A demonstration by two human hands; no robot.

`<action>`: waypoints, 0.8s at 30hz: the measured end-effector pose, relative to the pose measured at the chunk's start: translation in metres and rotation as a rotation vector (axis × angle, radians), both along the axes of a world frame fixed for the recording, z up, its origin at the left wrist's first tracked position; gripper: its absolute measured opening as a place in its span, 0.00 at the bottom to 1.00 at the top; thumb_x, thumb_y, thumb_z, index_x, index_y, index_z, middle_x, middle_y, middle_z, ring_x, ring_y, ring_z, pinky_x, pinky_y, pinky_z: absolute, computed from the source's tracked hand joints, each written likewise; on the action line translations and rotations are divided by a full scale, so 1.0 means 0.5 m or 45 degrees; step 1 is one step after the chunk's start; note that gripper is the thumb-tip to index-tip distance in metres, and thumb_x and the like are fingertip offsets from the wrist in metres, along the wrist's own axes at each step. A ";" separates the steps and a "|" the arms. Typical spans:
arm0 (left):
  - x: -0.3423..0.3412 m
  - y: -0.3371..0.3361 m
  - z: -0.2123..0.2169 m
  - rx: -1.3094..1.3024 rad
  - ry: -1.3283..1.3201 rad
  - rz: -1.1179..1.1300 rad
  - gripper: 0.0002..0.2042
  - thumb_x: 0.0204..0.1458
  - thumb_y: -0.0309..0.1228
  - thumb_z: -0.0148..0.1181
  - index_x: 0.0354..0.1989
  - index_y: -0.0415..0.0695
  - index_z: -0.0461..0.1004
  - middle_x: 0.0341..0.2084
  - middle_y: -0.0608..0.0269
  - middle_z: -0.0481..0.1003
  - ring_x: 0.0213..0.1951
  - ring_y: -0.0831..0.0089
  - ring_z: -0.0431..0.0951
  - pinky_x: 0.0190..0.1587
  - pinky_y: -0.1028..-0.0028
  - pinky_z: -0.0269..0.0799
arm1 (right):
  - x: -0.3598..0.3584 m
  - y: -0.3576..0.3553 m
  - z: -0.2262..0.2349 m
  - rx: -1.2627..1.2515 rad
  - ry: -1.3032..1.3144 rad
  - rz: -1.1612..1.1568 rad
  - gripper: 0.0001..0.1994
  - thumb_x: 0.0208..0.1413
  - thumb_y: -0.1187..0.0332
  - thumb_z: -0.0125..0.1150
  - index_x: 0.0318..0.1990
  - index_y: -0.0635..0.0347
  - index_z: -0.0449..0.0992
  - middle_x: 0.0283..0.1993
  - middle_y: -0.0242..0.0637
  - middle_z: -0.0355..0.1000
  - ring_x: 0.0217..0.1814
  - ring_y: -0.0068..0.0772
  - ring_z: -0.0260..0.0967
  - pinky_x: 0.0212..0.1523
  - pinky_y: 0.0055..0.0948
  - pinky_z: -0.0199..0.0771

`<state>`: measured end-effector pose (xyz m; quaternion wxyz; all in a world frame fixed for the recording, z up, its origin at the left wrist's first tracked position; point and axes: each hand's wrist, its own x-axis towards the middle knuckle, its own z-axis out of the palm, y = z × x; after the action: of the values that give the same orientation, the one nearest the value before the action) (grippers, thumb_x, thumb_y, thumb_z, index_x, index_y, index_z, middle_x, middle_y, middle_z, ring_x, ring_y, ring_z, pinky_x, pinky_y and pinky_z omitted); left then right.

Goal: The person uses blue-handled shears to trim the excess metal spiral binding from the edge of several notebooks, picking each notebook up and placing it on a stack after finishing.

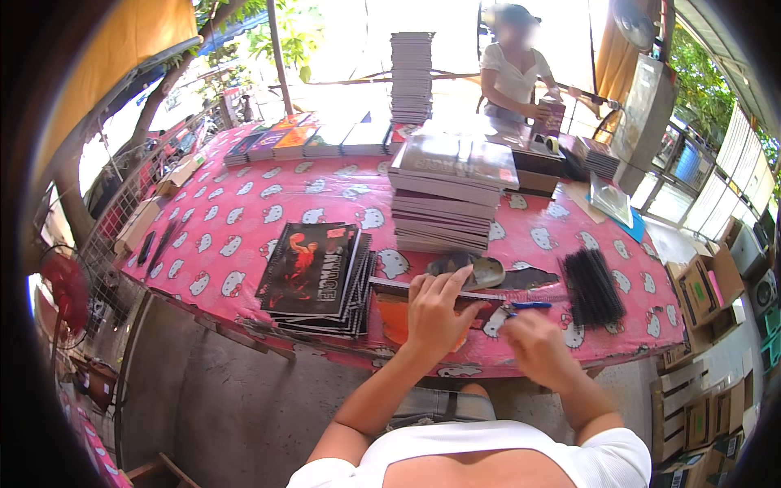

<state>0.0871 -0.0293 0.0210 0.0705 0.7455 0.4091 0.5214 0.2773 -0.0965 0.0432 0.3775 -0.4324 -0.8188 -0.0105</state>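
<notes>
My left hand point(439, 309) grips a notebook point(394, 286) close to the table's front edge, its thumb and fingers across the long perforated or coiled edge. An orange surface point(392, 319) shows beneath that hand. At the right end of the notebook, my right hand point(538, 346) has its fingers curled in, slightly blurred; what they hold is not clear. Just beyond those fingers are a blue handle-like piece point(530, 306) and a small metallic bit. Left of my hands lies a pile of black spiral notebooks point(313, 272) with a red figure on the top cover.
Ahead stands a tall stack of books point(447, 195), with a shallow dish point(488, 272) before it. Black plastic coils point(592, 286) lie at right. More notebooks point(325, 140) line the far side of the pink table point(268, 191). Across it, another person point(514, 77) handles a purple item.
</notes>
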 end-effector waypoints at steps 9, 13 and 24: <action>0.006 0.015 0.002 0.027 0.177 -0.062 0.20 0.34 0.38 0.71 0.38 0.46 0.77 0.32 0.63 0.77 0.39 0.67 0.74 0.59 0.60 0.52 | 0.095 0.370 -0.246 -0.211 -0.451 -0.181 0.26 0.41 0.60 0.66 0.48 0.60 0.67 0.51 0.48 0.64 0.55 0.53 0.63 0.47 0.44 0.69; 0.003 0.013 0.009 0.153 0.120 0.077 0.22 0.32 0.41 0.73 0.37 0.46 0.76 0.28 0.64 0.77 0.34 0.65 0.75 0.51 0.64 0.58 | 0.051 0.341 -0.213 -0.319 -0.608 -0.084 0.20 0.45 0.60 0.62 0.43 0.59 0.68 0.43 0.47 0.70 0.46 0.53 0.69 0.39 0.46 0.72; 0.004 0.018 0.003 0.208 0.086 0.018 0.16 0.29 0.39 0.74 0.23 0.46 0.75 0.21 0.66 0.75 0.30 0.65 0.73 0.46 0.67 0.59 | 0.138 0.288 -0.130 -0.246 0.402 -0.091 0.23 0.39 0.70 0.67 0.46 0.58 0.67 0.34 0.42 0.73 0.36 0.41 0.73 0.37 0.38 0.72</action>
<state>0.0891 -0.0205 0.0224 -0.0082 0.7630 0.3726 0.5280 0.3464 0.0474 -0.0218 0.4576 -0.4918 -0.7306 0.1227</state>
